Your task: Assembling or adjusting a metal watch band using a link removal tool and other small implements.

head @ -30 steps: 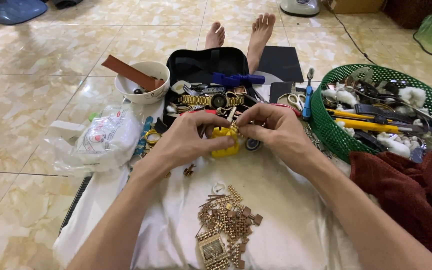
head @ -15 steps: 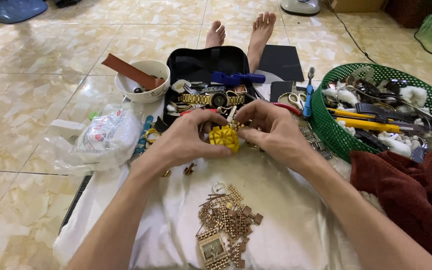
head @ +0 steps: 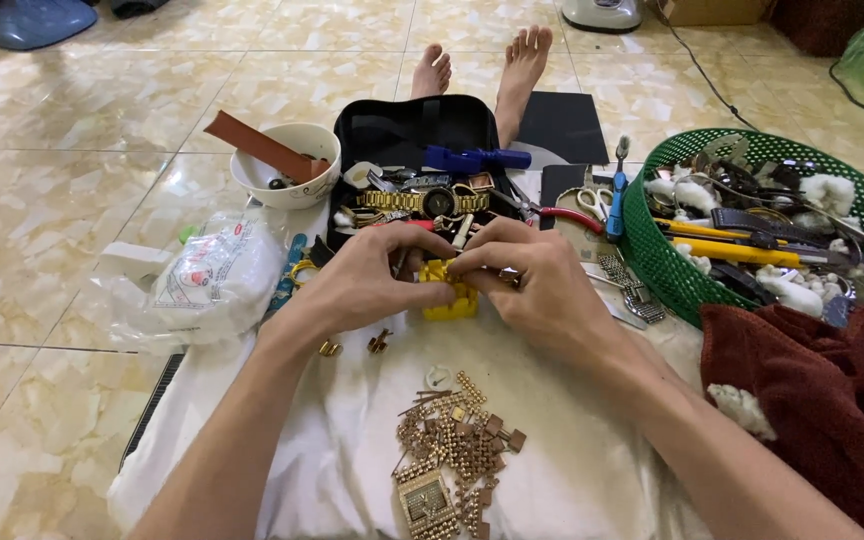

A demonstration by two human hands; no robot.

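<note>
White cloth – both hands (crowded) pinch yellow block.

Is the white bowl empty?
No, the white bowl holds a brown strap sticking out and a small dark item.

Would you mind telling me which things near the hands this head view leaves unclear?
Head view only:
- yellow block: its top is covered by the left hand and right hand.
- What the fingertips pinch over it: too small to tell.
- green basket: cut off by the right edge.
- white bowl: its contents are partly hidden by a brown strap.
</note>
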